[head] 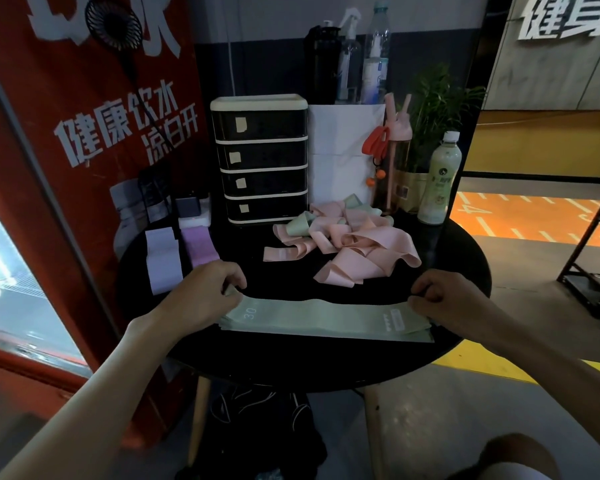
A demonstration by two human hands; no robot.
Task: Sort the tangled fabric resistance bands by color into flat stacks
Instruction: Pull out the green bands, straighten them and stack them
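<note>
- Your left hand [208,292] is at the left end of the green stack [326,320] — fingers curled, pinching the fabric edge there.
- Your right hand [447,299] is at the right end of the same stack, with the fingers curled down over it and gripping it.
- The green stack lies flat along the near side of the round black table [291,362], its length running left to right. A "30" is printed near its left end and a pale label patch sits near its right end. Several layers show along the near edge.
- The pink tangle [347,240] is a heap of looped bands on the far right part of the table, well apart from the green stack.
- A few loose green bands [300,225] are mixed into the tangle's left and far sides.
- One flat pink band [284,252] lies at the tangle's near-left edge.
- On the left of the table, the lavender stack [163,261] and the purple stack [200,245] lie flat side by side — lavender to the left, both running near to far.
- At the far side stands a drawer unit [260,157] with four dark drawers.
- At the far right stands a pale bottle [439,181], with a potted plant [433,109] behind it.
</note>
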